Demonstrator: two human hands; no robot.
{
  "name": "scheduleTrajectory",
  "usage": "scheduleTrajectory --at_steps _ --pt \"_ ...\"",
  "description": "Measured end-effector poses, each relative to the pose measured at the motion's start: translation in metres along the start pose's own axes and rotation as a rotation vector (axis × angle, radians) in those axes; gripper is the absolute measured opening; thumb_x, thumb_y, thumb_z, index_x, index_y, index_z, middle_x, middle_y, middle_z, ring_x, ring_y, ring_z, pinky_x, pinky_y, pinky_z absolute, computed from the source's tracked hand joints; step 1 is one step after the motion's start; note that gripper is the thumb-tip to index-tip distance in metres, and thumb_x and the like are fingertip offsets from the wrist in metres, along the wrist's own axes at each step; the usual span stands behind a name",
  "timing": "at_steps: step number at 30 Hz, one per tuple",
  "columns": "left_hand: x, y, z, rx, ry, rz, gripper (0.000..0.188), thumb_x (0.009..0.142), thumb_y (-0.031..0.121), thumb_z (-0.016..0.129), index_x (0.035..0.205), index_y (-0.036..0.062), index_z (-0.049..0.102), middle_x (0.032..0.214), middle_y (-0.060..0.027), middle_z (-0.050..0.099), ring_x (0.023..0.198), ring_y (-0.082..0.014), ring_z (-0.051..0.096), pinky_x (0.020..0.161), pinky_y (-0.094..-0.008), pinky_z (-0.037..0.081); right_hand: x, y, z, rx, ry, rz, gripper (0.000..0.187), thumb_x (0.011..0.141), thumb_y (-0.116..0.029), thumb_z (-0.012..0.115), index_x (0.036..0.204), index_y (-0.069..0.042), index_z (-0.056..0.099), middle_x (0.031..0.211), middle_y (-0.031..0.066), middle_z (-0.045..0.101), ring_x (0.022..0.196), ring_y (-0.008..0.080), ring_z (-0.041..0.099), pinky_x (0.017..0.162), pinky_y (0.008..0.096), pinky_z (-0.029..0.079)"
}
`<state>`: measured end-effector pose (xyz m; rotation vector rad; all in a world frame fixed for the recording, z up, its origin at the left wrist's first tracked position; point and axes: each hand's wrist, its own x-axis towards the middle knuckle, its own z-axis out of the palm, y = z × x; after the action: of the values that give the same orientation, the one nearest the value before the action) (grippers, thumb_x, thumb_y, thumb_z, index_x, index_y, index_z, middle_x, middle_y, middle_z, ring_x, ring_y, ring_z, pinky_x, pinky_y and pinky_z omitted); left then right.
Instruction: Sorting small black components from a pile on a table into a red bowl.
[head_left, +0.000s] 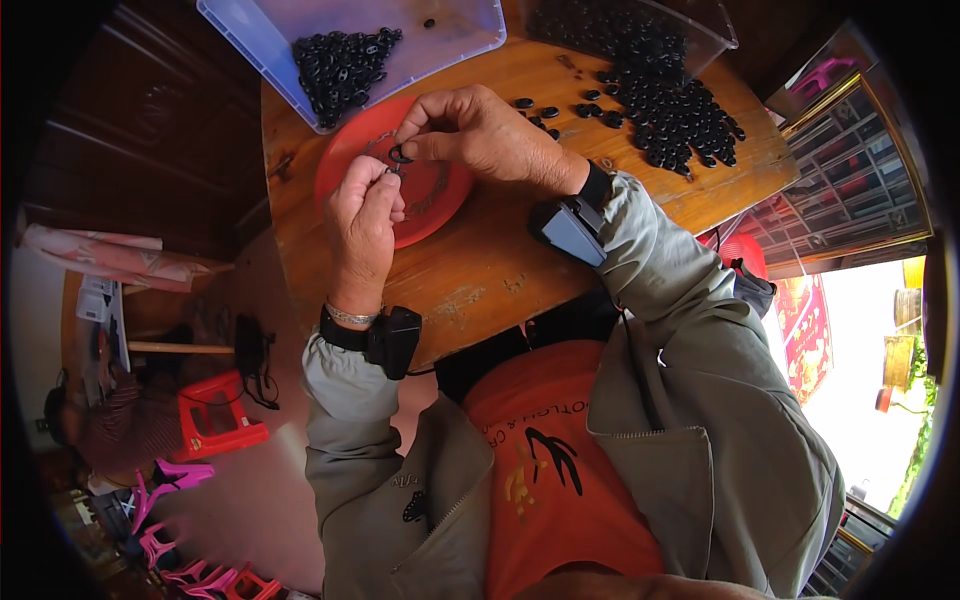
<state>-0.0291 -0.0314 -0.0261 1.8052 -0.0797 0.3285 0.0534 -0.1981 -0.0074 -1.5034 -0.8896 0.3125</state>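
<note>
My right hand (482, 135) is closed in a pinch on a small black oval piece (399, 155) with an opening in it. Just below, my left hand (362, 215) pinches a tiny greyish part (393, 171), too small to name. The fingertips of both hands almost meet over a round red plate (452, 195). Small grey bits lie on that plate, partly covered by the hands. Similar black pieces (680, 120) are heaped and scattered on the wooden table (470, 280) to the right of my right hand.
Beyond the plate, a clear plastic bin (440, 55) holds a pile of black pieces (340, 70). A second clear container (700, 40) lies at the far right with more pieces spilling out. Left of the table are a red stool (222, 410) and a person (130, 430).
</note>
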Motion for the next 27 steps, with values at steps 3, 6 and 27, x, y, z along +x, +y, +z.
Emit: scheduleTrajectory --at_steps 3,6,27 --pt "0.000 0.000 0.001 0.002 0.008 -0.003 0.015 0.088 0.015 0.048 0.076 0.0058 0.051 0.062 0.0017 0.050 0.054 -0.0053 0.046 0.050 -0.0186 0.037 0.000 0.000 0.001 -0.037 0.000 -0.009 0.012 0.085 -0.006 0.062 0.095 0.001 0.062 0.086 0.0026 0.065 0.085 0.0083 0.059 0.080 0.0231 0.047" --pt "0.000 -0.001 0.001 0.005 0.013 0.002 0.016 0.088 0.015 0.049 0.076 0.0058 0.051 0.062 0.0017 0.049 0.054 -0.0053 0.046 0.050 -0.0186 0.037 0.000 0.002 0.002 -0.069 -0.005 -0.035 0.013 0.085 -0.006 0.062 0.095 0.002 0.062 0.086 0.0027 0.065 0.085 0.0084 0.059 0.080 0.0233 0.047" --pt "-0.002 0.001 0.001 -0.075 0.060 0.014 0.011 0.089 0.011 0.050 0.081 0.0030 0.052 0.065 0.0010 0.050 0.056 -0.0052 0.046 0.051 -0.0204 0.041 -0.003 0.001 0.017 -0.027 -0.013 -0.070 0.020 0.081 -0.004 0.066 0.100 -0.002 0.060 0.088 0.0002 0.062 0.083 0.0087 0.058 0.078 0.0242 0.047"
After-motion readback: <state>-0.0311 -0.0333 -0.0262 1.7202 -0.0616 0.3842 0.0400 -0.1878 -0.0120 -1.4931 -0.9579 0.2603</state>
